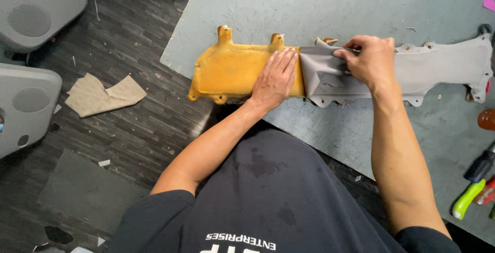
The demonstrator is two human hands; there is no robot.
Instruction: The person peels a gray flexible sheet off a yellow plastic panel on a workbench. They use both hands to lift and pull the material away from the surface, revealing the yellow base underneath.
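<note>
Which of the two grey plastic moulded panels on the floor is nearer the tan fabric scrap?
The lower grey plastic panel, at the left edge; the tan fabric scrap lies right beside it, while the upper grey panel sits farther away.

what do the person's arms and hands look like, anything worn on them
Both hands are bare: no gloves, rings or watch show on the left hand or the right hand. The forearms are bare too, uncovered up to the short sleeves of a dark T-shirt, which end near the upper arms. The shirt has pale lettering on the front and a few darker spots.
</note>
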